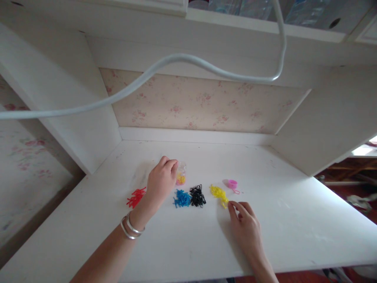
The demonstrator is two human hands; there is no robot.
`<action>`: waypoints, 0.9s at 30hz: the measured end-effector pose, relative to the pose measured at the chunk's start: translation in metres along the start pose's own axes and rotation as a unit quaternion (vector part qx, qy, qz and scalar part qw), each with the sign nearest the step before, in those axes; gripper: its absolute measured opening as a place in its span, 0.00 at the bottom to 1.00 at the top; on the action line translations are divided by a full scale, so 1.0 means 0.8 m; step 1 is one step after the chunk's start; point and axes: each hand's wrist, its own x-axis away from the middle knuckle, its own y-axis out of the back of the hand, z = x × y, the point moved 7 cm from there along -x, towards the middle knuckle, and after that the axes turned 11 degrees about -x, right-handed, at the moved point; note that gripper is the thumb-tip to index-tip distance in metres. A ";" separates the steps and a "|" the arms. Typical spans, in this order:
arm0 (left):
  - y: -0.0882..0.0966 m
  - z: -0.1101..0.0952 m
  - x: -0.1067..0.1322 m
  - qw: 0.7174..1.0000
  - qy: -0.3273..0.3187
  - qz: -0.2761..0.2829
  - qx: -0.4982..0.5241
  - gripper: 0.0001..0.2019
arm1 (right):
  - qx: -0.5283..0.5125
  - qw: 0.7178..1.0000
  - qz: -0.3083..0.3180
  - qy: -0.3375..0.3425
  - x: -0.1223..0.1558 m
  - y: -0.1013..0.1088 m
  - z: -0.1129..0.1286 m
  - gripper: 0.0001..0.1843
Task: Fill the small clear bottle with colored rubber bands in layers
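Observation:
My left hand [162, 179], with two silvery bangles at the wrist, is closed in a pinch at the upper left of a small clear jar [183, 169]. Its fingertips are hidden, so whether they grip the jar or something small cannot be made out. Yellow and pink bits lie in the jar's bottom. My right hand [246, 224] pinches at the lower end of a pile of yellow rubber bands [218, 192]. Between the hands lie blue rubber bands [182, 198] and black rubber bands [197, 196]. Red rubber bands [136, 197] are partly behind my left wrist.
A pink lid [232, 184] with a loop rests beyond the yellow bands on the white desk [188, 243]. Side panels and a papered back wall [194, 104] enclose the desk. A white cable [182, 59] crosses the upper view, below a shelf of clear containers.

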 end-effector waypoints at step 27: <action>-0.062 0.001 0.093 0.988 -0.020 0.135 0.077 0.14 | -0.215 0.963 0.079 0.139 -0.088 -0.087 0.208 0.15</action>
